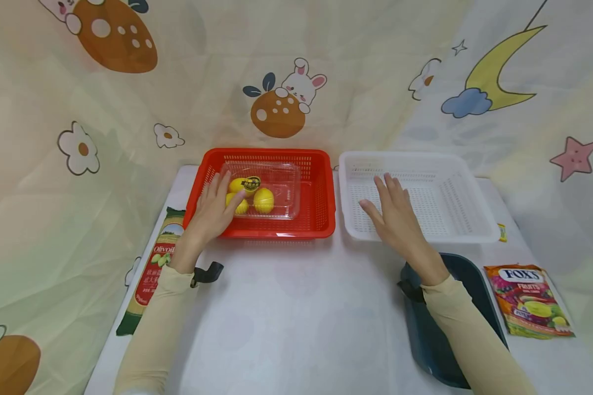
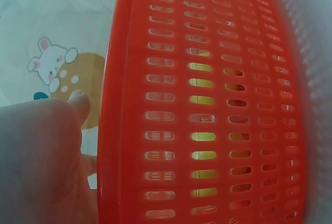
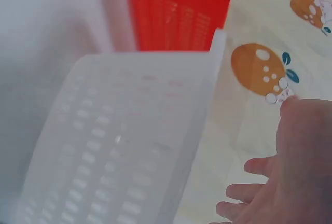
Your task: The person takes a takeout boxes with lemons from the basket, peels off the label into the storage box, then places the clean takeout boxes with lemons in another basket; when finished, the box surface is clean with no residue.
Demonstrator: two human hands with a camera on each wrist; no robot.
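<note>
My left hand (image 1: 211,209), fingers straight and spread, is over the left side of a red plastic basket (image 1: 323,203). Inside that basket lies a clear plastic box (image 1: 287,204) with yellow lemons (image 1: 264,201) and a black and yellow label; my fingers partly cover its left end. The left wrist view shows the slotted side wall of the red basket (image 2: 179,105), yellow showing through the slots. Over the left part of a white plastic basket (image 1: 457,206), my right hand (image 1: 399,219) is spread with nothing in it. The right wrist view has its fingers beside the white rim.
A long green and red Olivoila packet (image 1: 150,274) lies at the left table edge. Under my right forearm stands a dark blue bin (image 1: 427,334). A FOXS fruit candy bag (image 1: 531,302) and a small yellow packet (image 1: 502,232) lie at the right. A printed cloth hangs behind.
</note>
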